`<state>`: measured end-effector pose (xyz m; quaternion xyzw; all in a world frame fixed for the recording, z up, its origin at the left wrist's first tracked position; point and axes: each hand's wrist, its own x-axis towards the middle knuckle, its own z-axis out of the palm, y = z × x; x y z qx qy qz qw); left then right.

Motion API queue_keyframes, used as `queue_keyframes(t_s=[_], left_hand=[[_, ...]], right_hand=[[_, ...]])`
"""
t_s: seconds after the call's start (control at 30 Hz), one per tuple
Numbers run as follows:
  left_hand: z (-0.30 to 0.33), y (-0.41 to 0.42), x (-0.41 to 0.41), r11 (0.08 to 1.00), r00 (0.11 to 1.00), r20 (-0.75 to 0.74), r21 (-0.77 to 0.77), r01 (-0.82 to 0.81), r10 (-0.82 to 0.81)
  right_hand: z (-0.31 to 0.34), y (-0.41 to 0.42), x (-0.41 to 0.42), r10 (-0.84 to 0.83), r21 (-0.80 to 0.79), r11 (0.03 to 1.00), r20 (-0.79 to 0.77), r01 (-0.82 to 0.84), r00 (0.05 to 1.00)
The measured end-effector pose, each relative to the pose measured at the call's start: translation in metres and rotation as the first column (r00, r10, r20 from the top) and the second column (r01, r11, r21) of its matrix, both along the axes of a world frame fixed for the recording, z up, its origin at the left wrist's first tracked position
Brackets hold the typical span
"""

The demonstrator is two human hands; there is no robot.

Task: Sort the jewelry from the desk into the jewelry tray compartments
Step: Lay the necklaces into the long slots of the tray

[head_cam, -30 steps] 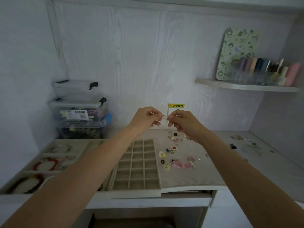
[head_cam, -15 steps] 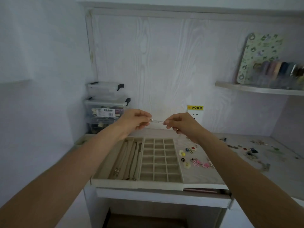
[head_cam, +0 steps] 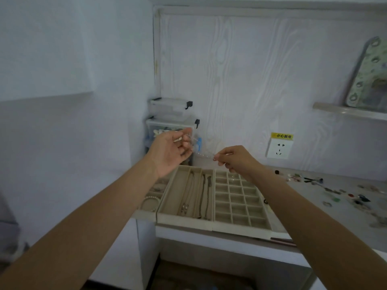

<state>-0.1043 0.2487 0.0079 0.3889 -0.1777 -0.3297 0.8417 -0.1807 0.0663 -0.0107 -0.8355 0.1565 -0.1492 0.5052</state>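
A thin pale chain (head_cam: 202, 154) is stretched between my two hands, above the far end of the trays. My left hand (head_cam: 169, 152) pinches its left end with the palm turned toward me. My right hand (head_cam: 234, 159) pinches the right end. Below them a beige tray (head_cam: 184, 220) with long slots holds several dark chains. To its right, a beige tray (head_cam: 240, 226) of small square compartments stands on the desk. Loose small jewelry (head_cam: 343, 194) lies scattered on the desk at the right.
Stacked clear plastic boxes (head_cam: 170, 114) stand in the corner behind my left hand. A third tray (head_cam: 151, 203) at the far left holds a pearl bracelet. A wall socket (head_cam: 278, 148) and a shelf (head_cam: 347, 111) are on the right.
The view has swung left. My hands have drawn apart, stretching the chain longer, and my left hand has lifted with its palm turned toward me.
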Motion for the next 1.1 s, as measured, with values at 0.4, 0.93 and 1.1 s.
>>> queue_keyframes(t_s=[0.4, 0.93, 1.1], left_hand=[[-0.028, 0.024, 0.012, 0.636, 0.482, 0.823, 0.549, -0.542, -0.300], [-0.022, 0.021, 0.012, 0.521, 0.354, 0.934, 0.326, -0.789, -0.048], [-0.015, 0.023, 0.009, 0.699, 0.656, 0.741, 0.392, -0.598, 0.145]], right_hand=[[-0.008, 0.018, 0.010, -0.051, -0.067, 0.996, -0.013, 0.050, 0.999], [-0.010, 0.035, 0.011, 0.023, -0.034, 0.999, -0.104, -0.027, 0.994], [-0.012, 0.037, 0.011, 0.110, -0.047, 0.992, -0.164, -0.119, 0.980]])
